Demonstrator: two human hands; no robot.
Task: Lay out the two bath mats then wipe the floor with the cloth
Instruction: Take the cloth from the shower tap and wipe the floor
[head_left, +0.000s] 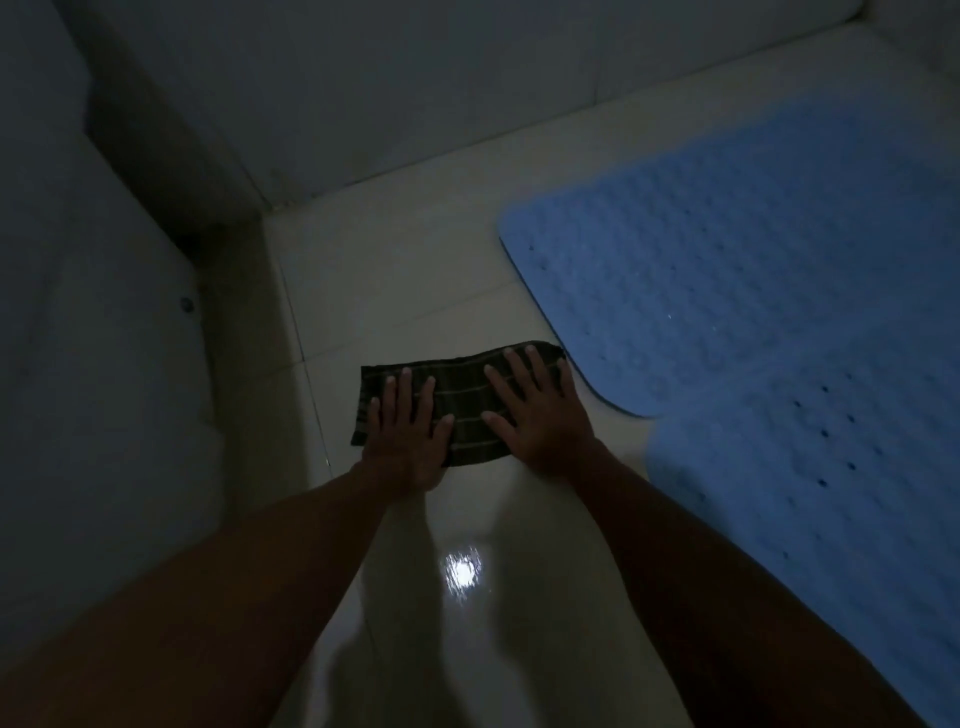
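A dark striped cloth (462, 395) lies folded flat on the pale glossy tile floor (415, 291). My left hand (408, 431) presses palm-down on its left half, fingers spread. My right hand (537, 415) presses flat on its right half, fingers spread. Two blue bath mats with small holes lie flat to the right: one farther back (727, 260), one nearer (821, 467). The far mat's rounded corner overlaps the near mat. The cloth's right end almost touches the far mat's edge.
A white fixture (93, 338) with a small bolt fills the left side, close to the cloth. A tiled wall (415, 78) rises behind. A light reflects off the floor (460, 569) between my forearms. The scene is dim.
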